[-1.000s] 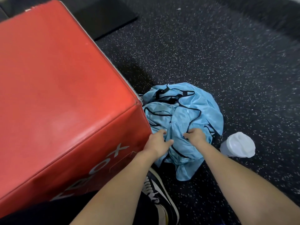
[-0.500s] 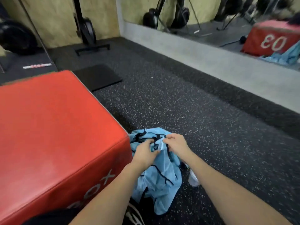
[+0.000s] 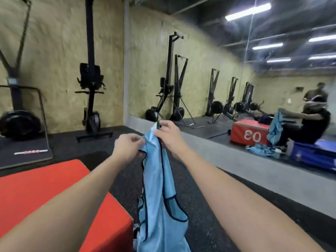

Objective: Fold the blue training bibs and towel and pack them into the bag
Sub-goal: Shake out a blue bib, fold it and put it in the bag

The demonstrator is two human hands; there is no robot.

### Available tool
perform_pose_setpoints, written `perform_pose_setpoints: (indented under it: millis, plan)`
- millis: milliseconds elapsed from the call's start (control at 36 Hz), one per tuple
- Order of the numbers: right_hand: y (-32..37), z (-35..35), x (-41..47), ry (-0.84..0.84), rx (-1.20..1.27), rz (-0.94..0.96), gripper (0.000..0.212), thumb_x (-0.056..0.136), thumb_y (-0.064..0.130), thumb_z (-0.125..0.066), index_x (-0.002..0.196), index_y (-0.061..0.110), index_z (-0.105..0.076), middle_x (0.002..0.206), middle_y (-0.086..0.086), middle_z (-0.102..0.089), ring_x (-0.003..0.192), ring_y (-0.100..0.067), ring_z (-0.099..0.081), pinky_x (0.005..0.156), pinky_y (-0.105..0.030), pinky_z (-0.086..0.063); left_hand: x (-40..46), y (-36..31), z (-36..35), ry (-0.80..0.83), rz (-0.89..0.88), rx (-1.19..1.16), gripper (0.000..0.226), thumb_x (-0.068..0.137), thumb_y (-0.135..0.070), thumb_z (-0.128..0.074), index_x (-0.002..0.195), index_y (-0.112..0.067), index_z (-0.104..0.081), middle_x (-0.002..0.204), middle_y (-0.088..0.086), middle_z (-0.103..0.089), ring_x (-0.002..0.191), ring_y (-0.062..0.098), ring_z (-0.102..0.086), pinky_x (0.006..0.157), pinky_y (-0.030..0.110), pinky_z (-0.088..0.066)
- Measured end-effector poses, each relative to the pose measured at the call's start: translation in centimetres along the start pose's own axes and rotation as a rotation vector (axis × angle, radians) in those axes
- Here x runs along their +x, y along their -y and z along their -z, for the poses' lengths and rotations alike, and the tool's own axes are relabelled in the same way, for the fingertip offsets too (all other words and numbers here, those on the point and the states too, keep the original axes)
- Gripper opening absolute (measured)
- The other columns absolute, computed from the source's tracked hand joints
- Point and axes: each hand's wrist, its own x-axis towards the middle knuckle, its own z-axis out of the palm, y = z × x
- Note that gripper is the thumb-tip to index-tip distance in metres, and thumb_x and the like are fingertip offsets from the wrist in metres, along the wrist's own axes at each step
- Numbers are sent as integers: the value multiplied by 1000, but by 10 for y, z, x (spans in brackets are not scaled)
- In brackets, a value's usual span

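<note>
A: Identify the large items first.

B: A mirror covers the wall in the upper right of the frame. A red box fills the lower left. Black speckled floor runs between them.

A: Locate the bib.

B: One blue bib hangs at the centre of the frame, clear of the box top. Its long axis is vertical, running from the hands down past the bottom edge.

A: State of each hand.

B: The left hand pinches the upper left edge of the cloth between thumb and fingertips. The right hand pinches the top corner by its dark trim, slightly higher. Both hands sit just beside each other at the top of the bib.

A: Which relation governs the coming move?

B: The whole bib lies below the hands. Judgement: spreading the hands apart along the top edge would open the cloth flat for folding.

A: What is hidden or unclear?

B: The lower end of the bib is cut off. The bag and towel cannot be identified directly; the mirror shows blurred blue shapes at right, too indistinct to name.
</note>
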Motion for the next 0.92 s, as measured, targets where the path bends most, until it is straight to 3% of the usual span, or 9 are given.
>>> perform_pose_setpoints:
  millis: [111,167,222,333,444,583,667,833,917]
  plan:
    - [63,-21,7,147,-28,57,89,77,11,-82,150,19,-31,123,-5,-63,98,-18,-67,79,-31,-57,15,-60,67,-139,-98,-4,13,94,-13,-64,90,-2,-70,66,2,-65,37,-2,-58,37,9,-38]
    - [92,-35,9,145,-1,90,105,74,11,-83,155,26,-19,143,-7,-51,117,-26,-61,97,-44,-53,21,-85,104,-198,-134,18,12,93,-13,-66,91,-3,-71,76,4,-69,45,-2,-63,43,8,-44]
    - [119,-48,12,133,54,143,108,77,9,-82,156,30,-13,147,-6,-48,121,-27,-59,102,-52,-49,24,-105,142,-243,-146,32,13,91,-17,-69,92,-4,-74,83,7,-73,55,5,-69,55,16,-56]
    - [162,-83,8,219,194,166,104,79,6,-81,155,29,-15,140,-7,-52,107,-23,-66,87,-48,-59,19,-138,202,-355,-192,140,15,88,-22,-71,77,-12,-73,76,4,-74,62,3,-70,49,14,-52]
    - [179,-138,-8,305,280,175,71,82,0,-76,138,15,-35,127,-19,-59,103,-27,-66,73,-39,-62,11,-154,249,-446,-249,238,17,83,-25,-73,75,-11,-76,72,3,-74,75,18,-73,65,26,-59]
    - [178,-191,-14,297,342,172,45,85,-2,-71,117,12,-43,104,-8,-58,86,-19,-64,63,-33,-60,3,-152,296,-545,-240,330,20,83,-30,-73,80,-11,-77,64,-1,-66,54,10,-53,52,20,-41]
    - [172,-216,-13,337,355,157,43,86,2,-73,115,13,-44,107,-9,-58,83,-17,-63,61,-30,-57,-3,-144,321,-600,-205,381,20,86,-28,-73,82,-9,-77,64,-3,-62,52,6,-50,48,17,-38]
    - [168,-251,-28,651,344,136,33,91,15,-72,118,2,-57,98,-17,-68,67,-23,-63,59,-31,-53,-14,-127,350,-610,-165,478,20,90,-23,-69,85,-5,-75,68,7,-67,35,1,-46,35,10,-31]
    - [156,-257,-40,846,325,150,21,90,13,-73,107,6,-64,87,-11,-71,57,-18,-64,59,-27,-52,-15,-123,364,-652,-159,501,22,90,-25,-69,86,-5,-76,71,7,-69,44,5,-45,40,13,-33]
